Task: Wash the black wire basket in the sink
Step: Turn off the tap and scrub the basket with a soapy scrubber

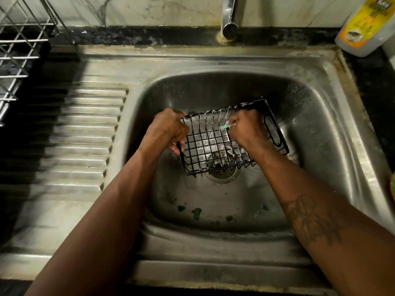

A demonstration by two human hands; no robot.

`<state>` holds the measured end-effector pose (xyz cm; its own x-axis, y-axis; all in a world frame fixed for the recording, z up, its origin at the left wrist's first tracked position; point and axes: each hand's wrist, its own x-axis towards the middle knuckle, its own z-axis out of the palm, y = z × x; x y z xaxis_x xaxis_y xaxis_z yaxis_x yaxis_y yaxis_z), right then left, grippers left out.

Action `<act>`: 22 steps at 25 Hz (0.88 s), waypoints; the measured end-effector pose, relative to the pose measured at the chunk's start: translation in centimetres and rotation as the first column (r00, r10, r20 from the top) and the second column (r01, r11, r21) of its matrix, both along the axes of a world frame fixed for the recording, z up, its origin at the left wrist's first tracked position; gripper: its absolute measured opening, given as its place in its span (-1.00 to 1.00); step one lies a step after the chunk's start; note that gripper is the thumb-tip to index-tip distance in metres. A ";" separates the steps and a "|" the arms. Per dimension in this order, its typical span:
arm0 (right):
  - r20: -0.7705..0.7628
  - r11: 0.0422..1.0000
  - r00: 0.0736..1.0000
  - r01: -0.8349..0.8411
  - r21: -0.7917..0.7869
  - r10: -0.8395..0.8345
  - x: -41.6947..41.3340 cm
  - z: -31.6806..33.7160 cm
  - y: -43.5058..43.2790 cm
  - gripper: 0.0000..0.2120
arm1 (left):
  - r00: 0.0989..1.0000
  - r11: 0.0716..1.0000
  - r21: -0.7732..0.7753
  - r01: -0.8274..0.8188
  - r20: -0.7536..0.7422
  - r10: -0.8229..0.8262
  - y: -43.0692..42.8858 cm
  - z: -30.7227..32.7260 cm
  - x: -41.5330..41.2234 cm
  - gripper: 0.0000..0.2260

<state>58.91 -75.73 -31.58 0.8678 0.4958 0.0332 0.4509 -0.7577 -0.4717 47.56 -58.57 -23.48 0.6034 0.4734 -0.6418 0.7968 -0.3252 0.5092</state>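
The black wire basket (210, 144) is held tilted inside the steel sink (316, 116), above the drain (222, 175). Soap foam clings to its wires. My left hand (168, 130) grips the basket's left end, fingers curled round the rim. My right hand (246, 129) is inside the basket and holds a small green scrubber (224, 126) against the wires; most of the scrubber is hidden in the fist.
The tap (229, 17) stands at the back of the sink, with no water seen running. A bottle of dish liquid (363, 26) is at the back right. A metal dish rack (19, 54) sits left, by the ribbed drainboard (85, 133). Green scraps (196, 212) lie on the sink floor.
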 end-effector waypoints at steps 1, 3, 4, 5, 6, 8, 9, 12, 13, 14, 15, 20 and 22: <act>-0.058 0.999 0.997 0.045 -0.031 -0.046 0.1 -0.3 -0.1 -0.83 | 1.000 1.000 -0.002 -0.007 -0.006 0.007 -0.1 -0.1 0.0 -0.43; 0.008 0.990 0.994 0.111 0.089 -0.112 0.6 0.4 -0.3 -0.83 | 1.000 1.000 0.000 -0.002 -0.010 0.002 0.0 -0.3 0.1 -0.43; 0.106 0.972 0.983 0.127 0.199 -0.151 0.8 1.0 -0.4 -0.85 | 1.000 1.000 0.003 0.001 -0.003 -0.001 0.1 -0.4 0.1 -0.43; 0.200 0.947 0.962 0.124 0.296 -0.188 0.9 1.5 -0.5 -0.86 | 1.000 1.000 0.001 -0.005 0.001 0.005 0.2 -0.5 0.1 -0.44; 0.258 0.930 0.942 0.119 0.347 -0.217 0.9 1.8 -0.6 -0.88 | 1.000 1.000 0.000 -0.014 -0.002 0.014 0.2 -0.5 0.0 -0.44; 0.186 0.946 0.961 0.142 0.292 -0.202 0.8 1.4 -0.7 -0.88 | 1.000 1.000 0.005 -0.006 -0.012 0.006 0.1 -0.5 0.1 -0.45; 0.073 0.970 0.981 0.167 0.178 -0.182 0.6 0.8 -0.7 -0.87 | 1.000 1.000 0.003 0.003 -0.016 -0.003 0.1 -0.5 0.1 -0.44; -0.091 0.974 0.973 0.220 0.057 -0.214 0.8 -0.2 -0.9 -0.85 | 1.000 1.000 0.006 -0.006 -0.022 0.006 0.0 -0.4 0.2 -0.42; -0.052 0.963 0.970 0.242 0.120 -0.237 0.8 0.4 -0.9 -0.87 | 1.000 1.000 0.011 0.002 -0.021 -0.002 -0.1 -0.5 0.2 -0.42; 0.032 0.942 0.961 0.263 0.207 -0.276 1.0 1.0 -1.0 -0.89 | 1.000 1.000 0.014 0.011 -0.023 -0.011 -0.2 -0.5 0.1 -0.43; 0.124 0.909 0.937 0.277 0.312 -0.328 1.2 1.7 -1.1 -0.90 | 1.000 1.000 0.013 0.012 -0.024 -0.012 -0.2 -0.5 0.1 -0.45; 0.310 0.908 0.888 0.224 0.355 -0.340 2.2 2.0 -1.8 -0.80 | 1.000 1.000 0.018 0.015 -0.018 -0.015 -0.4 -0.1 -0.1 -0.49; 0.321 0.944 0.894 0.256 0.209 -0.313 2.3 2.5 -1.8 -0.78 | 1.000 1.000 0.019 0.007 -0.010 -0.007 -0.3 -0.3 -0.1 -0.49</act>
